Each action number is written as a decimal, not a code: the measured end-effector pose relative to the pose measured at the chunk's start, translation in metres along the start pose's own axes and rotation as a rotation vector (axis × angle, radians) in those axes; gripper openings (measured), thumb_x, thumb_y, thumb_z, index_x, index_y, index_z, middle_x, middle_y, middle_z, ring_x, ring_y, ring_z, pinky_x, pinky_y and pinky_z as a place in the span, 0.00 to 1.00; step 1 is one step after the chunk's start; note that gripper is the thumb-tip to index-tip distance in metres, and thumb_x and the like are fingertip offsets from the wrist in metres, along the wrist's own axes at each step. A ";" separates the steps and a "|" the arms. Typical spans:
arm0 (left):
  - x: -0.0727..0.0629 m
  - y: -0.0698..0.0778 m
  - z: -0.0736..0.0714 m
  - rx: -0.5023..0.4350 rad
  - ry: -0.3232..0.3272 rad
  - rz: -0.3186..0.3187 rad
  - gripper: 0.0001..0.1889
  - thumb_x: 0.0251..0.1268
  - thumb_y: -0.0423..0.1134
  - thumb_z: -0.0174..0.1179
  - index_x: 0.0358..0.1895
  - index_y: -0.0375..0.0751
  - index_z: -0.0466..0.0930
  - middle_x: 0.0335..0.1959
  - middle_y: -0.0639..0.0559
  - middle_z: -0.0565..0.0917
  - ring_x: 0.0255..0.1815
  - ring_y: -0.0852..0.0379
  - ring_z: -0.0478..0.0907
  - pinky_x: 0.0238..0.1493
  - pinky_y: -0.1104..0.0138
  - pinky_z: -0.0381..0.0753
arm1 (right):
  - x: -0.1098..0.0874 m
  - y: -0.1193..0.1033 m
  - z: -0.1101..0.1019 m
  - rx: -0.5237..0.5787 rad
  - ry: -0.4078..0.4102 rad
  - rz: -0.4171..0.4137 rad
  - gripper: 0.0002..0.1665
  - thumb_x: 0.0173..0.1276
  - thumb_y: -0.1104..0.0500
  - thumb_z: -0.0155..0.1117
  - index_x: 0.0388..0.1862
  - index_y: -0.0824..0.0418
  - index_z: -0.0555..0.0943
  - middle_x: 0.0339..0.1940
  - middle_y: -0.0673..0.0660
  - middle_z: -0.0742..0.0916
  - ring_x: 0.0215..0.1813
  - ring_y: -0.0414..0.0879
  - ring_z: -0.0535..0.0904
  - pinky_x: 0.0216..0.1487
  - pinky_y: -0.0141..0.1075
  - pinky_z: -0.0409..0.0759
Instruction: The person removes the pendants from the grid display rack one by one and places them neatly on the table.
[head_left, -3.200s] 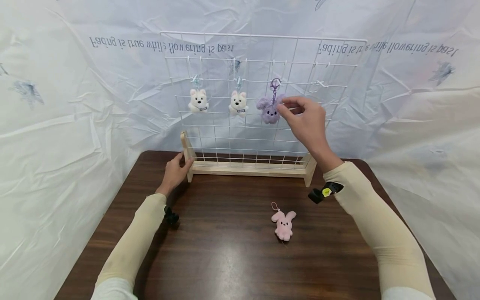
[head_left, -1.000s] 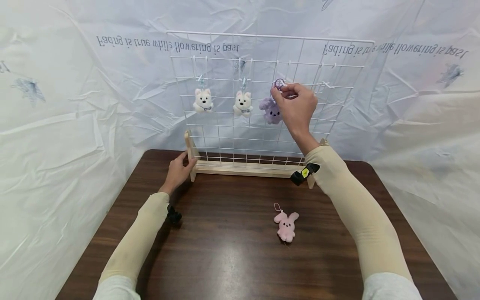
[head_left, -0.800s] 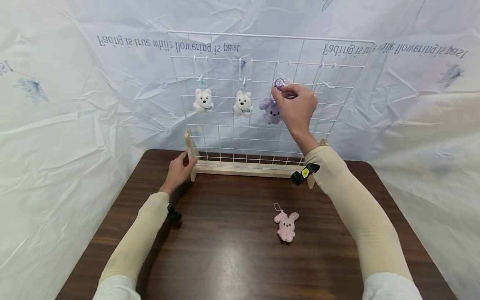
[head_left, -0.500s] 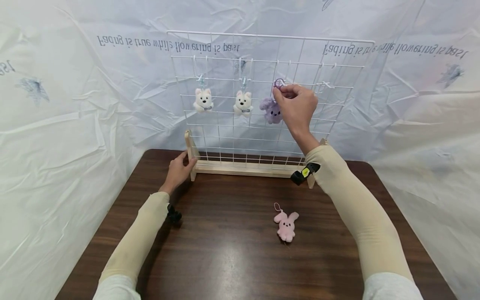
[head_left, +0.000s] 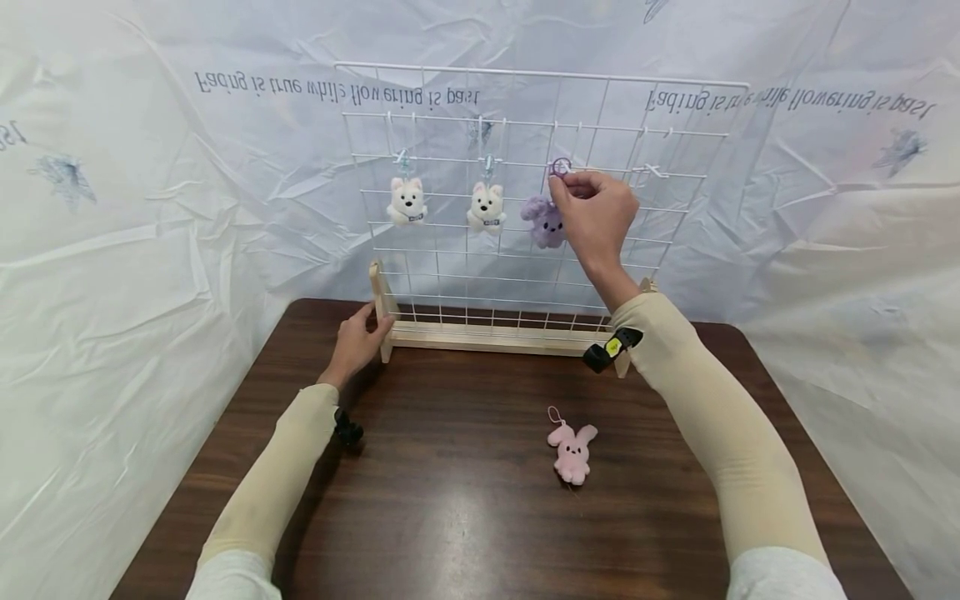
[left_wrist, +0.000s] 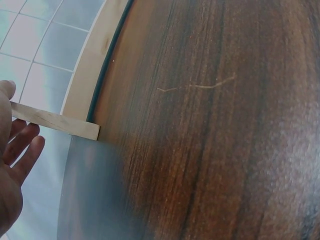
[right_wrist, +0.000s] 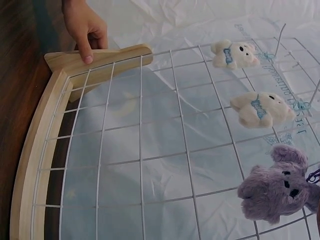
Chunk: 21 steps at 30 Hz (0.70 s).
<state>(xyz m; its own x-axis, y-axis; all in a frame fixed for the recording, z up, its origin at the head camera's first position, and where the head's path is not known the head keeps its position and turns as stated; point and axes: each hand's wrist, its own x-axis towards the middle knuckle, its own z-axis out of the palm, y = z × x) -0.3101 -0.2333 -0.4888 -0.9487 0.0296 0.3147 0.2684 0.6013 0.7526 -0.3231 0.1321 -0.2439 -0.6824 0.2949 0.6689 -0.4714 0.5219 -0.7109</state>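
Note:
My right hand point(head_left: 600, 212) pinches the purple keychain just under its ring point(head_left: 561, 167), which is at a white hook on the wire grid. Below the fingertips hangs the keychain's purple plush rabbit point(head_left: 544, 223), partly hidden by the hand; the right wrist view shows its whole face point(right_wrist: 285, 185). My left hand point(head_left: 357, 346) grips the left wooden side of the grid rack point(head_left: 495, 337), thumb on one side and fingers on the other, as the left wrist view also shows at the wooden foot point(left_wrist: 55, 121).
Two white plush dog keychains point(head_left: 407, 202) hang on hooks to the left of the purple one. A bare hook point(head_left: 651, 170) sticks out on the right. On the dark wooden table point(head_left: 420, 500) lies a pink plush rabbit point(head_left: 572, 454) with a loop. White cloth hangs behind.
Since the earliest frame my right hand has moved from the plush rabbit's ear up to its ring. During the last second it has barely shifted. My left hand keeps its hold on the rack.

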 end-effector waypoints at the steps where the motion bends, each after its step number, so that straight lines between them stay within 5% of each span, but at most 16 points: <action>1: 0.000 0.000 0.000 0.004 0.003 0.001 0.31 0.78 0.50 0.57 0.74 0.35 0.68 0.60 0.31 0.81 0.52 0.36 0.85 0.48 0.43 0.84 | 0.000 0.000 -0.001 0.003 0.003 0.002 0.14 0.64 0.52 0.74 0.36 0.63 0.92 0.31 0.57 0.91 0.28 0.34 0.82 0.32 0.24 0.77; 21: 0.000 0.000 0.003 0.014 0.027 0.014 0.29 0.78 0.47 0.59 0.72 0.32 0.70 0.59 0.30 0.81 0.51 0.35 0.85 0.47 0.42 0.84 | -0.013 -0.012 -0.020 0.124 -0.014 0.007 0.12 0.62 0.52 0.77 0.33 0.61 0.92 0.27 0.51 0.90 0.29 0.40 0.83 0.32 0.28 0.78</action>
<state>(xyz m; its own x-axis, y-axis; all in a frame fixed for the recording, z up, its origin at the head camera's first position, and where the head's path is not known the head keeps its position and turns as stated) -0.3111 -0.2311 -0.4906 -0.9399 0.0162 0.3410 0.2790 0.6120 0.7400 -0.2974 0.1380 -0.2403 -0.6936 0.2862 0.6610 -0.5310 0.4170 -0.7377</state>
